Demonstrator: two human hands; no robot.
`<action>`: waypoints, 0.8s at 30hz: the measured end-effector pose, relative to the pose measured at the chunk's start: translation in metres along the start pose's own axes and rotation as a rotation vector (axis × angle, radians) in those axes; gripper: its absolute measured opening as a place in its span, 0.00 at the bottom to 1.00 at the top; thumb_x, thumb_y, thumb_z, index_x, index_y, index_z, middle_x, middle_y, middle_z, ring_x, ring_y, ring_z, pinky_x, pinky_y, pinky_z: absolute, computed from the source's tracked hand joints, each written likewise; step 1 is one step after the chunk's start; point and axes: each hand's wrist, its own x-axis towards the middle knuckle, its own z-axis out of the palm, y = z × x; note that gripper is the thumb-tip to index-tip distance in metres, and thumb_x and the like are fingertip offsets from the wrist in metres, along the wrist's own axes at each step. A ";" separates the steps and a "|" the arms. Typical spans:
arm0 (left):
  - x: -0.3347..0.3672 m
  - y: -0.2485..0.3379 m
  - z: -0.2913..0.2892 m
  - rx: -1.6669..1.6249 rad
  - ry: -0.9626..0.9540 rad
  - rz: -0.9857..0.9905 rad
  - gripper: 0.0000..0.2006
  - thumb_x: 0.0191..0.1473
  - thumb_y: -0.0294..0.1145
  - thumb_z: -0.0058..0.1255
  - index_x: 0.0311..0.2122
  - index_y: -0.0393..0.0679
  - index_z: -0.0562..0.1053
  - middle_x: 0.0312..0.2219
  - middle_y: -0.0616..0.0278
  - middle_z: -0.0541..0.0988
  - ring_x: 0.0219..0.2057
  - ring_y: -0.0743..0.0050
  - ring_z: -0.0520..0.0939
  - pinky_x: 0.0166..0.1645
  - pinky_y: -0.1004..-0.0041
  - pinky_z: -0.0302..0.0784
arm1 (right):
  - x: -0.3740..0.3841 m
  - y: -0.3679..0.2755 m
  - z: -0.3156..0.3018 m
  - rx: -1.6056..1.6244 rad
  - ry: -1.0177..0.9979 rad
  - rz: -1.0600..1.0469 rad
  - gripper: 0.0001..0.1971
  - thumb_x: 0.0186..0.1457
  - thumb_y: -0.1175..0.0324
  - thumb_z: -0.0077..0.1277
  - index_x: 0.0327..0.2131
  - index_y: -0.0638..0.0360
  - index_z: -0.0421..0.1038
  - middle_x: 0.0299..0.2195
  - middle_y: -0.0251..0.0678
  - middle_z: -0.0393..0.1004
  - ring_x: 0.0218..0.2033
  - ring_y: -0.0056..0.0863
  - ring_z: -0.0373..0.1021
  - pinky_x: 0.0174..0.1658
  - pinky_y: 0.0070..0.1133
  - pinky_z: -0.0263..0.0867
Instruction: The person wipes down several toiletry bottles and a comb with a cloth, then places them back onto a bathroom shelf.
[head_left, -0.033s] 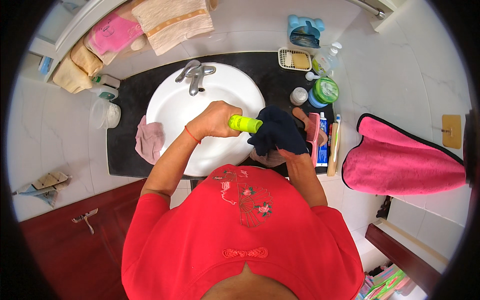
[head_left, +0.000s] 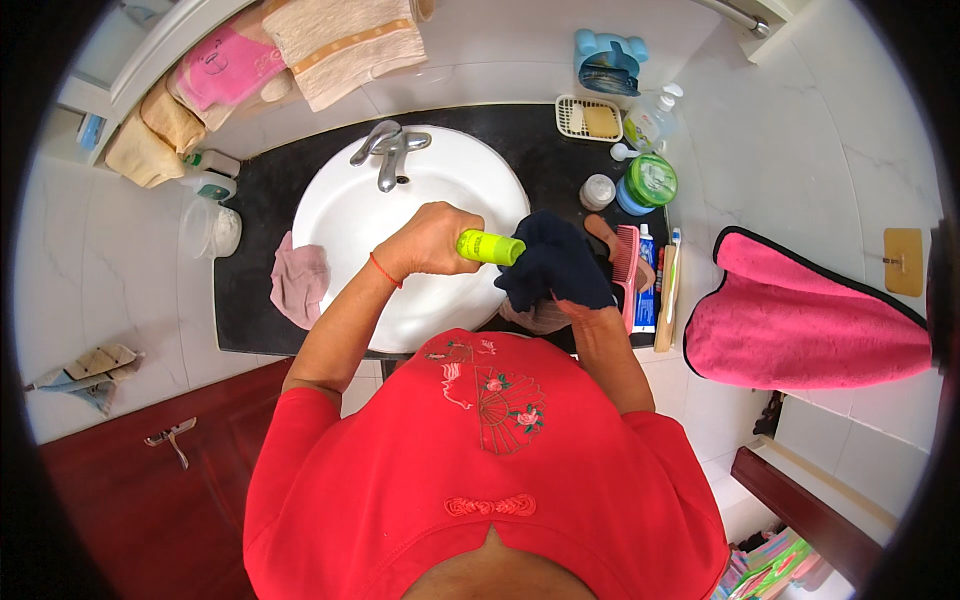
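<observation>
My left hand (head_left: 432, 240) is closed around a bright yellow-green bottle (head_left: 485, 247), which lies tilted sideways above the white basin (head_left: 345, 215). The bottle's right end touches or nearly touches a dark navy cloth (head_left: 555, 262). That cloth is bunched over my right hand (head_left: 588, 312), hiding most of its fingers; only the wrist side shows. Beneath the navy cloth, part of a greyish-pink cloth (head_left: 537, 320) shows at the counter's front edge. A dusty-pink cloth (head_left: 298, 278) hangs over the basin's left rim.
A chrome faucet (head_left: 391, 150) rises at the basin's back. On the black counter (head_left: 255, 240), to the right, are a pink comb (head_left: 627, 262), a blue-and-white tube (head_left: 645, 290), toothbrush (head_left: 674, 260), jars (head_left: 652, 182), a soap dish (head_left: 575, 118) and pump bottle (head_left: 652, 122). A pink towel (head_left: 790, 320) hangs right.
</observation>
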 end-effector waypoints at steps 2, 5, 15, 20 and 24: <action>0.000 -0.001 0.003 -0.018 0.001 -0.015 0.09 0.30 0.35 0.58 0.19 0.46 0.71 0.16 0.58 0.74 0.20 0.55 0.76 0.26 0.67 0.70 | 0.001 0.002 0.000 -0.045 0.003 -0.007 0.09 0.36 0.77 0.51 0.23 0.63 0.61 0.13 0.35 0.65 0.08 0.23 0.62 0.11 0.18 0.54; 0.002 -0.001 0.004 -0.031 -0.012 -0.011 0.09 0.31 0.36 0.58 0.20 0.46 0.71 0.16 0.57 0.75 0.21 0.54 0.76 0.26 0.66 0.70 | 0.003 0.004 0.002 -0.103 0.047 0.026 0.08 0.36 0.77 0.51 0.23 0.63 0.61 0.13 0.35 0.65 0.08 0.23 0.62 0.11 0.18 0.54; 0.005 0.001 0.004 -0.044 0.004 -0.054 0.09 0.31 0.36 0.57 0.20 0.46 0.72 0.17 0.57 0.75 0.21 0.54 0.76 0.27 0.66 0.71 | 0.006 0.011 -0.003 -0.238 0.101 -0.245 0.10 0.36 0.75 0.55 0.24 0.61 0.64 0.15 0.33 0.66 0.11 0.19 0.62 0.13 0.18 0.54; 0.004 0.000 0.003 0.031 0.010 -0.017 0.09 0.31 0.35 0.57 0.19 0.46 0.71 0.17 0.57 0.75 0.21 0.53 0.76 0.27 0.66 0.71 | 0.017 0.025 -0.019 -0.805 0.043 -0.728 0.11 0.34 0.77 0.55 0.23 0.61 0.62 0.13 0.32 0.63 0.10 0.18 0.61 0.12 0.18 0.53; 0.004 0.000 0.003 0.019 0.016 -0.015 0.09 0.31 0.35 0.57 0.19 0.46 0.71 0.16 0.57 0.75 0.21 0.53 0.76 0.27 0.65 0.71 | 0.010 0.018 -0.011 -0.460 0.006 -0.366 0.11 0.35 0.78 0.54 0.23 0.61 0.61 0.13 0.32 0.63 0.09 0.19 0.60 0.11 0.18 0.52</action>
